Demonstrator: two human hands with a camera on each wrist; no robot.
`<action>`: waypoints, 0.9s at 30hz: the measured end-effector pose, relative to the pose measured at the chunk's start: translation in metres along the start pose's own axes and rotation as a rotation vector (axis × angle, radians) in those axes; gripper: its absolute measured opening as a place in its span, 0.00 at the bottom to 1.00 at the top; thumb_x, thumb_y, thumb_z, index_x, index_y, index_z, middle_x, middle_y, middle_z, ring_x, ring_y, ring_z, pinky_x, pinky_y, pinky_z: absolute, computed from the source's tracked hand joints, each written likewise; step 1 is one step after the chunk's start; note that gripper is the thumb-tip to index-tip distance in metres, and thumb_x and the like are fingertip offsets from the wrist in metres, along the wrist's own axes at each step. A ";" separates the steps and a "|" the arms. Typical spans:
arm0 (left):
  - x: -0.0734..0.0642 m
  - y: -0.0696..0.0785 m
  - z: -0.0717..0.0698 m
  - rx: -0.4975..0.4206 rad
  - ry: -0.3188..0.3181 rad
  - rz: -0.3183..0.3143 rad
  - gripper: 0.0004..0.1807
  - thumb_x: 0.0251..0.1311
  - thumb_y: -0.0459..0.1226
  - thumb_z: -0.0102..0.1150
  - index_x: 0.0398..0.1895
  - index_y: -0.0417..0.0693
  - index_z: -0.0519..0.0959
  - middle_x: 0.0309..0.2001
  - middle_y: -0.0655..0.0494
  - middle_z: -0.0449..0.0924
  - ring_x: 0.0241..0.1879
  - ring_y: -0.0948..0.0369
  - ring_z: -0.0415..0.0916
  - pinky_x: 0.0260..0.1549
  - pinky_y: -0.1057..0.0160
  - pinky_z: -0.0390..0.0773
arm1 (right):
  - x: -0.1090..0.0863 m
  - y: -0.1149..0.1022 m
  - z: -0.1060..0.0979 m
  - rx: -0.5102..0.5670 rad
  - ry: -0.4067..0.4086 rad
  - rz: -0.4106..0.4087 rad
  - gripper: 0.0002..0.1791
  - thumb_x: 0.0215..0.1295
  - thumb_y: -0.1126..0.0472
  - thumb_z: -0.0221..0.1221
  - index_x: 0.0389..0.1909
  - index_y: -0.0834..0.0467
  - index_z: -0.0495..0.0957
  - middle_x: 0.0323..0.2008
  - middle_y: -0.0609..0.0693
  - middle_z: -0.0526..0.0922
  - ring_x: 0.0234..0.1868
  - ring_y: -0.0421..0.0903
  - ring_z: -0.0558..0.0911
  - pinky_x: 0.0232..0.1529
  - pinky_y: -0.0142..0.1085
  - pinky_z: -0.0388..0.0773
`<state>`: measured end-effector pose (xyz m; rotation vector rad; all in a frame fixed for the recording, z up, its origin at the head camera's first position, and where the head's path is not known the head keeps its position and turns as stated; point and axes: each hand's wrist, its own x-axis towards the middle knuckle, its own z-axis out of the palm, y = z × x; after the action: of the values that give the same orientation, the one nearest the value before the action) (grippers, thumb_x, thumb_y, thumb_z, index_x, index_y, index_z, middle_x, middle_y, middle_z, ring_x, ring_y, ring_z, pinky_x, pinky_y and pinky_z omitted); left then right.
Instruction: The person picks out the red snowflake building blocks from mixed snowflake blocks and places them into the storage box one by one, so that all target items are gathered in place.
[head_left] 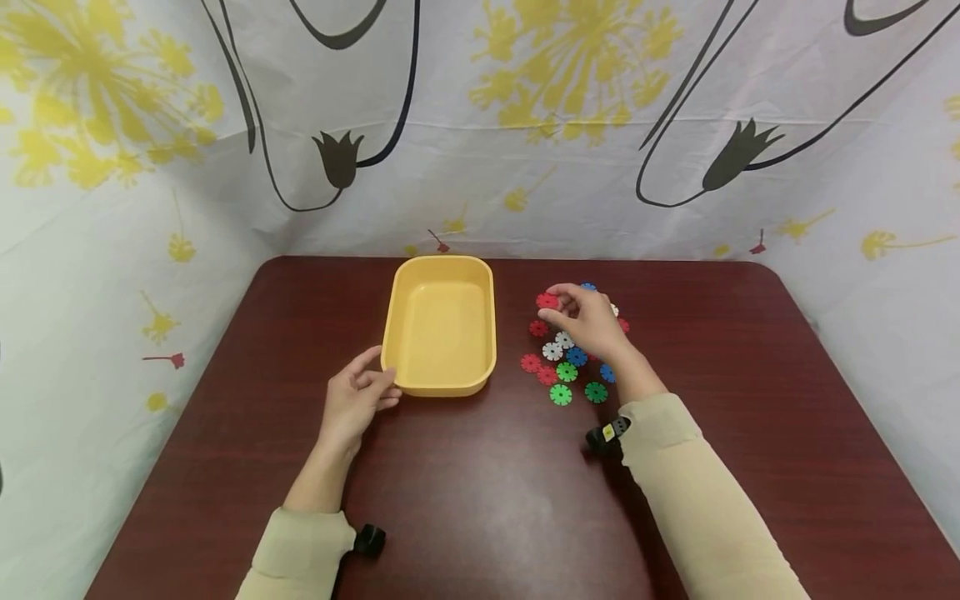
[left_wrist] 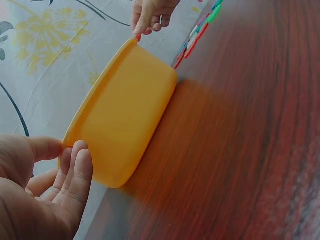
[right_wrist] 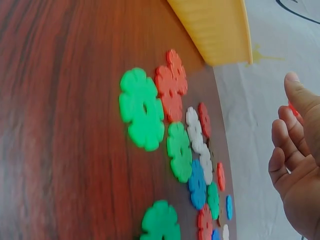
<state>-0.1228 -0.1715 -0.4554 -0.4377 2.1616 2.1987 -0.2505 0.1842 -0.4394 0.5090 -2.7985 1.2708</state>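
Observation:
A yellow plastic tray [head_left: 442, 333] stands toward the back of the table. My left hand [head_left: 361, 392] grips its near left corner, the thumb and fingers pinching the rim [left_wrist: 82, 112]. Above the scattered discs, my right hand [head_left: 588, 321] pinches a red notched plastic disc [head_left: 547, 301] between thumb and fingers. In the right wrist view that hand [right_wrist: 305, 150] hides most of the disc. Beneath it lie several flower-shaped discs, among them a green disc [head_left: 561, 394], a white disc [head_left: 552, 351] and a blue disc [head_left: 577, 356].
The dark red-brown table [head_left: 480, 500] has its back edge against a white patterned sheet [head_left: 525, 192]. The discs lie to the right of the tray, some overlapping. A black wrist camera [head_left: 370, 540] sits at the left cuff, another camera [head_left: 607, 435] at the right cuff.

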 end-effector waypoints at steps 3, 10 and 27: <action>0.000 0.001 0.000 0.006 0.002 0.007 0.29 0.68 0.30 0.62 0.72 0.45 0.69 0.33 0.50 0.85 0.28 0.61 0.85 0.32 0.64 0.88 | 0.004 -0.003 0.004 0.016 -0.005 0.000 0.23 0.69 0.52 0.66 0.59 0.60 0.78 0.38 0.53 0.80 0.38 0.48 0.80 0.35 0.41 0.79; 0.002 -0.002 0.000 0.008 0.003 -0.005 0.29 0.68 0.31 0.63 0.71 0.47 0.70 0.36 0.46 0.86 0.29 0.60 0.85 0.33 0.63 0.88 | 0.013 -0.008 0.014 0.052 -0.001 -0.002 0.23 0.68 0.52 0.67 0.58 0.60 0.78 0.37 0.53 0.80 0.37 0.49 0.79 0.33 0.39 0.78; 0.003 -0.004 -0.001 0.015 -0.003 0.005 0.29 0.68 0.32 0.63 0.71 0.47 0.70 0.34 0.50 0.86 0.29 0.59 0.85 0.33 0.63 0.88 | 0.039 -0.030 0.034 0.067 -0.034 -0.070 0.21 0.68 0.52 0.67 0.55 0.60 0.80 0.35 0.52 0.81 0.35 0.47 0.79 0.33 0.36 0.78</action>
<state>-0.1242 -0.1728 -0.4598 -0.4283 2.1782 2.1831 -0.2745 0.1291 -0.4341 0.6315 -2.7469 1.3587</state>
